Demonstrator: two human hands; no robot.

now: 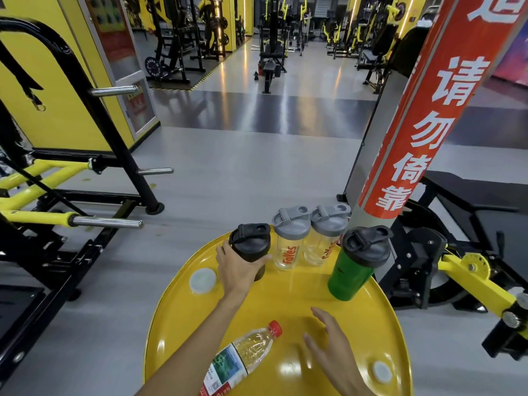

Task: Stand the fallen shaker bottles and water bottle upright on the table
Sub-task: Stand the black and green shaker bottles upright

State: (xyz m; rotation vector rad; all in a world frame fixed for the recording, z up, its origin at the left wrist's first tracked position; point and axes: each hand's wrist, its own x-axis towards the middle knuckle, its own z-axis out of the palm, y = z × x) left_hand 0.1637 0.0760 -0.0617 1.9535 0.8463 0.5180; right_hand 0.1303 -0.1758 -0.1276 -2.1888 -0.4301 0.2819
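The left hand (238,270) has its fingers wrapped around the upright black shaker (251,247) at the far left of the round yellow desk (285,292). Right of that shaker stand two clear shakers (288,241) (325,238) with grey lids, then a green shaker (357,264). The water bottle (243,358) lies on its side nearer than the black shaker, beside the right hand (331,347), whose fingers are spread wide and empty. A red-signed pillar (423,115) rises behind the green shaker; gym machines fill the grey-floored room.

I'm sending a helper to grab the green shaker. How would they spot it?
On the round yellow table, look to the far right edge, beside the red pillar. The green shaker stands there, black-lidded, the only green-bodied bottle.
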